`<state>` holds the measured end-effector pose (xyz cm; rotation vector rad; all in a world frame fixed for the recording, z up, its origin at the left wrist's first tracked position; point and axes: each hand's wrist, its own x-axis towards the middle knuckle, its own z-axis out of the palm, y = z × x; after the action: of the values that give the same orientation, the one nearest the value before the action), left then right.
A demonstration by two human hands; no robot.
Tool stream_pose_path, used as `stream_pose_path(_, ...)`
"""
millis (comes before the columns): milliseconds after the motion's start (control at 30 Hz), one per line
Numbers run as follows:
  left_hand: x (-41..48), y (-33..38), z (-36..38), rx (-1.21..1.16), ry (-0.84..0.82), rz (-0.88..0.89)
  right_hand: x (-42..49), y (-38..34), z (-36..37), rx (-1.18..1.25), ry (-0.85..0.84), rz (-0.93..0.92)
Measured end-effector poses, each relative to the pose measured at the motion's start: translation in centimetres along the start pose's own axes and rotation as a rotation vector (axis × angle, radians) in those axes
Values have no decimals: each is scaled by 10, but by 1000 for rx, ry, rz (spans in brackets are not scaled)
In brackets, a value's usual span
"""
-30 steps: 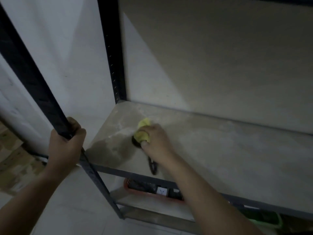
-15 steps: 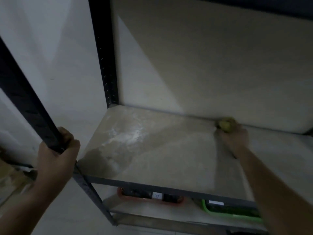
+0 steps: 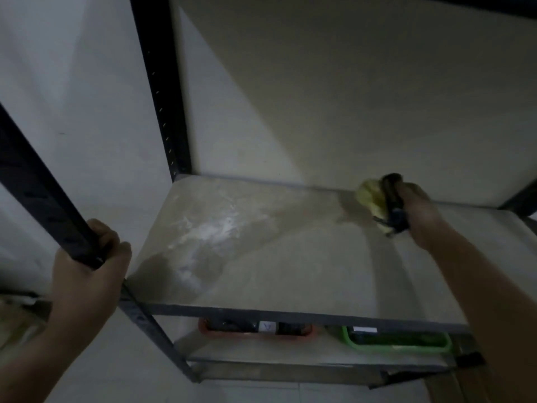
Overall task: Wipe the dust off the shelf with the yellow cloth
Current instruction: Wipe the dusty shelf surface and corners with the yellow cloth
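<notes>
A pale wall (image 3: pixel 348 97) fills the upper half of the frame. Below it the shelf (image 3: pixel 290 271), a light board in a dark metal frame, spreads across the centre and right. A dark front post (image 3: pixel 37 193) slants through the left of the frame, and a back post (image 3: pixel 162 97) rises at upper centre-left. A lower shelf (image 3: pixel 261 350) shows along the bottom.

The left hand (image 3: pixel 87 274), at lower left, grips the front post with fingers curled round it. The right hand (image 3: pixel 418 207), at upper right, is closed around the yellow cloth (image 3: pixel 370 196) together with a dark handle-like object (image 3: pixel 393 199); what that object is cannot be told.

A whitish dust patch (image 3: pixel 209 228) lies on the board at centre-left, well apart from the cloth. On the lower shelf a green tray (image 3: pixel 398 346) sits to the right of a red tray (image 3: pixel 203 330).

The bunched cloth lies at the back edge of the shelf, just beside the wall; whether it touches the board is unclear.
</notes>
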<state>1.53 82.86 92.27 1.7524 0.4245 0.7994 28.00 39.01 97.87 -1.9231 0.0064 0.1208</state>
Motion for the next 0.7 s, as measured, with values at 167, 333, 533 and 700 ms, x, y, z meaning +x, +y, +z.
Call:
stream_pose_path(167,3,-2,-3,12,19,4,14,43,-11,-717,250,55)
stream_pose_path(333,2,-4,-6,18,35,76,-41,11,139,-892,164,-297)
stream_pose_path(533,3,1,-8,31,8,60,-96,-27,220,-831,-407,-576)
stream_pose_path(700,-2,14,-2,13,-6,99,-94,-32,186,-911,-578,-616)
